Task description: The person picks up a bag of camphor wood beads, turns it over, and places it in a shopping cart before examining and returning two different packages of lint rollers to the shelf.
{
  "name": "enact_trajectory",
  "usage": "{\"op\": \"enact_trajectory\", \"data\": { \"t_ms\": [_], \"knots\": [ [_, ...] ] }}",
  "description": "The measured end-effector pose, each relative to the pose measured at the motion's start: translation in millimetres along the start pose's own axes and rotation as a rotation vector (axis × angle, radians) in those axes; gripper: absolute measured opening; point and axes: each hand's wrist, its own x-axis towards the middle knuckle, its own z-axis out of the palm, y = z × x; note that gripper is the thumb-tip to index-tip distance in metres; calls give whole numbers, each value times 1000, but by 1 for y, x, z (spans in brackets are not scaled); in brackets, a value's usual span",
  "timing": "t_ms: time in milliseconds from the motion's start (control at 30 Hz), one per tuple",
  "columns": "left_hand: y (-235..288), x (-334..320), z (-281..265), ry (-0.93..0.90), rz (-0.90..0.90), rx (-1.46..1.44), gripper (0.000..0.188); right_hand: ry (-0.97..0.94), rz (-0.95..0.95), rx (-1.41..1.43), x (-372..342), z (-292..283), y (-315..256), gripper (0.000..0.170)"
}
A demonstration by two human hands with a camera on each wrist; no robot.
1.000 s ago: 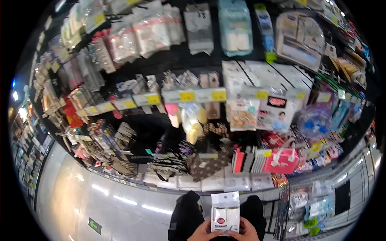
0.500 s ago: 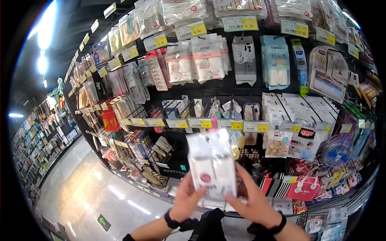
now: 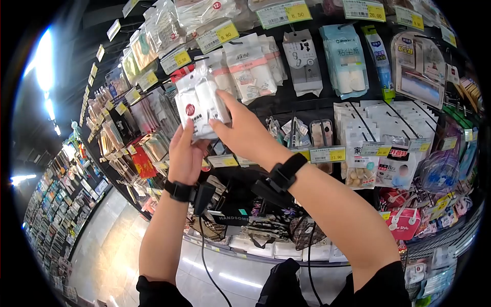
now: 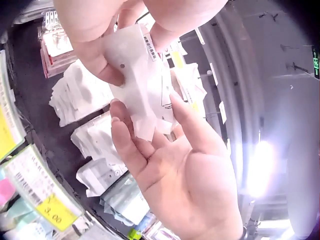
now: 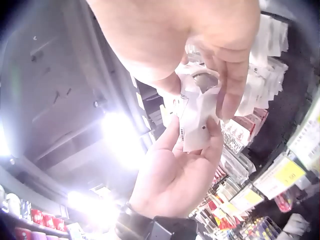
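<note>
A white packet with a round red logo [image 3: 190, 110] is raised in front of the hanging goods in the head view. My left hand [image 3: 185, 156] holds its lower left part, thumb on the front. The right hand [image 3: 244, 128] grips the right side, with the thumb low on the front and fingers along the edge. In the left wrist view both hands pinch the white packet [image 4: 137, 80] from opposite ends. The right wrist view also has the packet [image 5: 195, 115] between the fingers of the two hands.
Similar white packets with a pink band [image 3: 250, 71] hang just behind the held one. Price tags [image 3: 327, 154] line the hook rows. A wire cart with packaged goods [image 3: 434, 271] is at the lower right. The tiled floor [image 3: 107, 245] lies at lower left.
Both hands have lifted the packet from low by the knees, up and left to the hanging packets. The head view has turned up toward the shelves.
</note>
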Motion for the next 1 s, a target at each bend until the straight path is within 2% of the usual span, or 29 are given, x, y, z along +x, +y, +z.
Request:
{"op": "enact_trajectory", "data": {
  "t_ms": [133, 167, 267, 333, 467, 633, 833, 1000],
  "knots": [
    [6, 10, -3, -12, 24, -18, 32, 28, -92, -120, 10, 6, 10, 69],
    [5, 8, -1, -13, 27, -27, 31, -27, 0, -111, 6, -1, -1, 68],
    [0, 9, -4, 4, 33, -9, 31, -66, 27, 16, 4, -4, 2, 66],
    [-3, 15, -7, 18, 32, -9, 31, -75, 19, 7, 10, -3, 5, 65],
    [5, 26, 0, 26, 80, -37, 31, 50, -214, -230, 28, 7, 19, 70],
    [19, 47, 2, 28, 94, -15, 32, -29, -40, -94, 51, 5, 10, 67],
    [22, 54, -3, 36, 105, -21, 32, 38, -120, -187, 59, 14, 12, 62],
    [20, 48, -10, 35, 54, -17, 34, -2, -24, -180, 51, 14, 4, 63]
  ]
}}
